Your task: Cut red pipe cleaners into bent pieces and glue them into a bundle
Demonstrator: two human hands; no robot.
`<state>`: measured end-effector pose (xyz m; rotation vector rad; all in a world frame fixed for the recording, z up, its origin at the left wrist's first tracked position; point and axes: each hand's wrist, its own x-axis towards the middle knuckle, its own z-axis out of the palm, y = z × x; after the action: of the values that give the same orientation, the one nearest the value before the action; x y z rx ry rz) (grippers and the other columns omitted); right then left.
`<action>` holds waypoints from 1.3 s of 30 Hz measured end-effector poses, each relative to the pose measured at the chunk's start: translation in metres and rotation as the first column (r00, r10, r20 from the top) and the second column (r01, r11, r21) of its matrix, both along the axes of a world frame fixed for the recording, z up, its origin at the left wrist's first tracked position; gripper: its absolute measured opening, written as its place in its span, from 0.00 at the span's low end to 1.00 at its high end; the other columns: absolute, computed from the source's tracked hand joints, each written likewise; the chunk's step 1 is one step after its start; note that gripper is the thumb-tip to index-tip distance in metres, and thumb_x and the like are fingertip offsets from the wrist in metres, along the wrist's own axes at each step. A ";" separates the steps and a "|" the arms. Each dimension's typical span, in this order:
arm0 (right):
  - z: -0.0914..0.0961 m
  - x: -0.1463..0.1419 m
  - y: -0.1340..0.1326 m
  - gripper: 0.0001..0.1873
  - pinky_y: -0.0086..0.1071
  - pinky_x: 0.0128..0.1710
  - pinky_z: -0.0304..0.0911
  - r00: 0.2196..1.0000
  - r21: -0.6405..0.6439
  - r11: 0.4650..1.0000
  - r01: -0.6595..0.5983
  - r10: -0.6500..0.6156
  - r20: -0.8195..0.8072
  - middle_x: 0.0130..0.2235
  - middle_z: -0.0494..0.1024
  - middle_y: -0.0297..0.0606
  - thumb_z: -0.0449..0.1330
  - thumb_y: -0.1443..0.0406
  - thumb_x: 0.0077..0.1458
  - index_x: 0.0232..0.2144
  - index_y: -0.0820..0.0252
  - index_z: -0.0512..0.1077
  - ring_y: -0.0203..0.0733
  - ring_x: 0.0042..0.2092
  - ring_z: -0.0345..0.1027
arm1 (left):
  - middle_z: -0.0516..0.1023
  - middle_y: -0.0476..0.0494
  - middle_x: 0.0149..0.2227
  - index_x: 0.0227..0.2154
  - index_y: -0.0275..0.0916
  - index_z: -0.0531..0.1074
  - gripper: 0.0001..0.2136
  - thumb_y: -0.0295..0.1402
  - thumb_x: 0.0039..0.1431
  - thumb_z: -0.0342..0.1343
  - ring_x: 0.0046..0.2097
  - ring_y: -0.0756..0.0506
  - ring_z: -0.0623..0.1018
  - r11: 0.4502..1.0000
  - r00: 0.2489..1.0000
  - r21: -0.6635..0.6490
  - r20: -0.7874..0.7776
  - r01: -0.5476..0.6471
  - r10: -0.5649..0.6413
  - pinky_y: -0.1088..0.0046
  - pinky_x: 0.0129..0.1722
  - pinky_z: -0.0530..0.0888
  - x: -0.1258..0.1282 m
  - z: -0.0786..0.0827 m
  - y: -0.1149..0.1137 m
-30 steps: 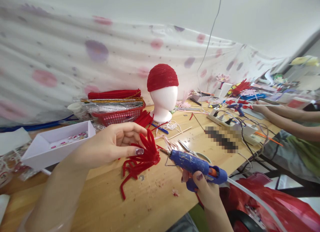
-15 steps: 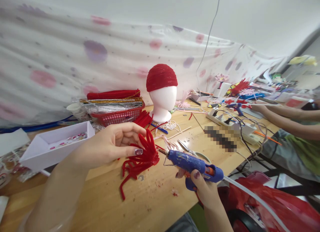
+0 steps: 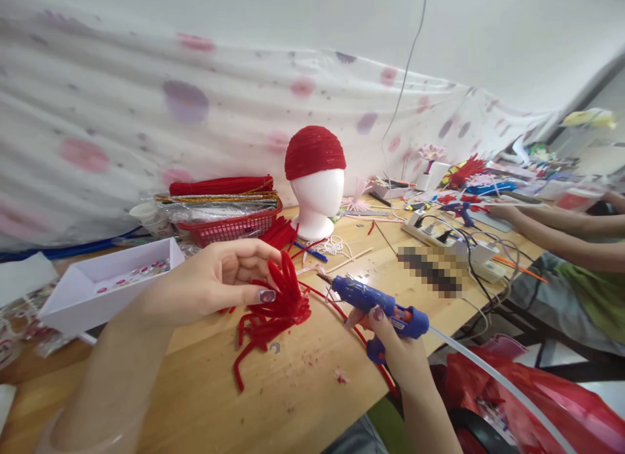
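Observation:
A bundle of bent red pipe cleaners (image 3: 288, 297) is pinched between the thumb and fingers of my left hand (image 3: 234, 278), its loose ends hanging toward the table. My right hand (image 3: 395, 350) is wrapped around a blue hot glue gun (image 3: 366, 296). The gun's metal nozzle points left and stands a little apart from the bundle. A long red pipe cleaner (image 3: 336, 307) runs from beside the bundle, behind the gun, toward the table's front edge. Behind the bundle stands a white foam head (image 3: 319, 197) with a red wrapped cap (image 3: 315, 153).
A white box (image 3: 112, 291) holding gems is at the left. Behind it sits a red basket (image 3: 229, 229) of pipe cleaners. At the right are a power strip (image 3: 420, 229) with cables and another person's arms (image 3: 561, 239). A red plastic bag (image 3: 537, 395) lies below the table edge.
My right hand has drawn the glue gun's nozzle away from the bundle, up and to the right. The scissors are now hidden behind the gun. My left hand has hardly moved.

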<state>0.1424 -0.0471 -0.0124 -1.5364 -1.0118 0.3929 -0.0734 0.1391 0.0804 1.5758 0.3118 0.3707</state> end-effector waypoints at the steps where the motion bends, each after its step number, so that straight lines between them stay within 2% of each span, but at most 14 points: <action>1: 0.002 0.001 0.000 0.30 0.28 0.15 0.53 1.000 -0.034 0.999 0.003 -0.004 -0.029 0.29 0.82 0.43 0.57 0.43 0.60 0.24 0.61 0.80 0.35 0.20 0.61 | 0.86 0.45 0.38 0.42 0.40 0.77 0.14 0.23 0.53 0.67 0.41 0.48 0.84 1.000 1.000 0.005 0.010 -0.007 0.007 0.77 0.39 0.79 0.000 0.000 0.000; 7: 0.004 0.027 -0.009 0.33 0.30 0.23 0.63 0.994 -0.128 0.986 -0.110 0.111 0.002 0.25 0.78 0.42 0.55 0.39 0.57 0.22 0.59 0.80 0.43 0.28 0.69 | 0.85 0.45 0.39 0.41 0.39 0.75 0.14 0.26 0.51 0.69 0.42 0.46 0.84 0.989 0.990 0.045 0.026 -0.139 0.138 0.72 0.43 0.80 0.004 -0.002 0.003; 11: 0.000 0.070 -0.009 0.34 0.31 0.22 0.62 0.989 -0.194 0.971 0.142 -0.132 0.062 0.22 0.74 0.39 0.55 0.38 0.56 0.23 0.59 0.80 0.42 0.25 0.68 | 0.85 0.49 0.38 0.40 0.40 0.77 0.12 0.25 0.54 0.68 0.42 0.48 0.83 0.978 0.979 0.061 0.051 -0.202 0.199 0.76 0.43 0.79 -0.003 0.005 0.004; 15: -0.009 0.123 0.003 0.34 0.33 0.22 0.63 0.918 -0.343 0.854 0.391 -0.332 0.218 0.29 0.80 0.46 0.54 0.37 0.52 0.28 0.62 0.79 0.47 0.28 0.72 | 0.85 0.52 0.39 0.41 0.43 0.78 0.12 0.27 0.54 0.69 0.43 0.49 0.82 0.974 0.976 0.089 0.072 -0.210 0.204 0.79 0.41 0.77 -0.014 0.010 0.007; 20: -0.026 0.158 0.017 0.33 0.46 0.38 0.70 0.874 -0.381 0.796 0.470 -0.359 0.329 0.37 0.83 0.56 0.52 0.42 0.52 0.36 0.65 0.79 0.61 0.42 0.77 | 0.85 0.54 0.40 0.41 0.44 0.78 0.10 0.26 0.57 0.66 0.43 0.51 0.82 0.965 0.970 0.113 0.085 -0.235 0.227 0.82 0.41 0.76 -0.019 0.011 0.008; 23: -0.030 0.157 0.016 0.33 0.47 0.51 0.67 0.864 -0.428 0.769 0.475 -0.316 0.392 0.46 0.83 0.54 0.52 0.44 0.54 0.46 0.63 0.79 0.62 0.52 0.74 | 0.85 0.53 0.37 0.40 0.41 0.78 0.09 0.24 0.57 0.65 0.41 0.51 0.81 0.961 0.969 0.133 0.081 -0.241 0.232 0.80 0.40 0.76 -0.019 0.013 0.010; 25: -0.032 0.153 0.009 0.38 0.51 0.53 0.66 0.841 -0.475 0.711 0.518 -0.322 0.434 0.49 0.81 0.60 0.54 0.43 0.52 0.51 0.68 0.76 0.66 0.54 0.73 | 0.85 0.50 0.38 0.42 0.39 0.77 0.10 0.24 0.57 0.65 0.42 0.49 0.81 0.957 0.965 0.131 0.075 -0.260 0.252 0.77 0.41 0.76 -0.020 0.014 0.013; 28: -0.033 0.145 -0.013 0.49 0.68 0.50 0.60 0.743 -0.517 0.540 0.664 -0.399 0.538 0.53 0.72 0.81 0.58 0.41 0.45 0.52 0.84 0.73 0.87 0.57 0.63 | 0.85 0.46 0.41 0.43 0.38 0.77 0.12 0.25 0.54 0.66 0.43 0.48 0.82 0.947 0.956 0.135 0.071 -0.292 0.284 0.74 0.43 0.77 -0.022 0.013 0.019; 30: -0.031 0.138 -0.030 0.46 0.70 0.48 0.60 0.685 -0.535 0.434 0.725 -0.369 0.628 0.52 0.73 0.80 0.58 0.39 0.44 0.47 0.77 0.77 0.91 0.58 0.61 | 0.85 0.45 0.41 0.42 0.39 0.77 0.14 0.26 0.51 0.68 0.42 0.47 0.82 0.941 0.951 0.142 0.078 -0.308 0.300 0.74 0.42 0.78 -0.024 0.012 0.022; 32: -0.025 0.126 -0.042 0.34 0.64 0.44 0.65 0.745 -0.582 0.496 0.644 -0.232 0.626 0.40 0.81 0.65 0.57 0.39 0.46 0.34 0.63 0.80 0.81 0.49 0.71 | 0.85 0.45 0.40 0.39 0.39 0.78 0.14 0.27 0.48 0.69 0.42 0.46 0.82 0.931 0.943 0.154 0.080 -0.330 0.322 0.75 0.40 0.78 -0.024 0.013 0.023; 34: -0.014 0.102 -0.043 0.26 0.53 0.37 0.68 0.826 -0.551 0.684 0.477 -0.135 0.547 0.28 0.80 0.50 0.57 0.41 0.50 0.27 0.56 0.77 0.66 0.37 0.76 | 0.85 0.45 0.39 0.38 0.39 0.79 0.13 0.28 0.46 0.69 0.43 0.44 0.83 0.922 0.938 0.172 0.073 -0.347 0.339 0.74 0.40 0.78 -0.024 0.014 0.023; 36: -0.002 0.066 -0.032 0.22 0.45 0.32 0.67 0.848 -0.388 0.875 0.290 -0.047 0.528 0.27 0.78 0.44 0.57 0.44 0.56 0.28 0.54 0.75 0.55 0.30 0.73 | 0.84 0.45 0.39 0.38 0.39 0.79 0.14 0.28 0.46 0.68 0.44 0.42 0.83 0.915 0.934 0.187 0.076 -0.358 0.350 0.72 0.41 0.78 -0.023 0.016 0.023; 37: 0.003 0.044 -0.021 0.19 0.43 0.33 0.68 0.859 -0.339 0.934 0.112 0.080 0.505 0.29 0.78 0.43 0.57 0.48 0.59 0.30 0.54 0.75 0.52 0.32 0.73 | 0.84 0.46 0.38 0.39 0.39 0.79 0.15 0.28 0.46 0.68 0.45 0.42 0.83 0.913 0.932 0.190 0.078 -0.362 0.353 0.71 0.42 0.78 -0.023 0.016 0.024; 39: 0.008 0.001 0.003 0.13 0.38 0.36 0.68 0.787 -0.305 0.915 -0.264 0.387 0.480 0.32 0.78 0.41 0.55 0.58 0.66 0.32 0.55 0.74 0.48 0.35 0.73 | 0.84 0.46 0.38 0.40 0.39 0.79 0.16 0.27 0.45 0.68 0.47 0.40 0.82 0.912 0.932 0.192 0.084 -0.362 0.353 0.69 0.44 0.78 -0.023 0.017 0.024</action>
<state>0.1434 -0.0438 -0.0042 -1.7158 -1.7429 0.3313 -0.0968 0.1629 0.0969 1.7080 0.5431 0.7445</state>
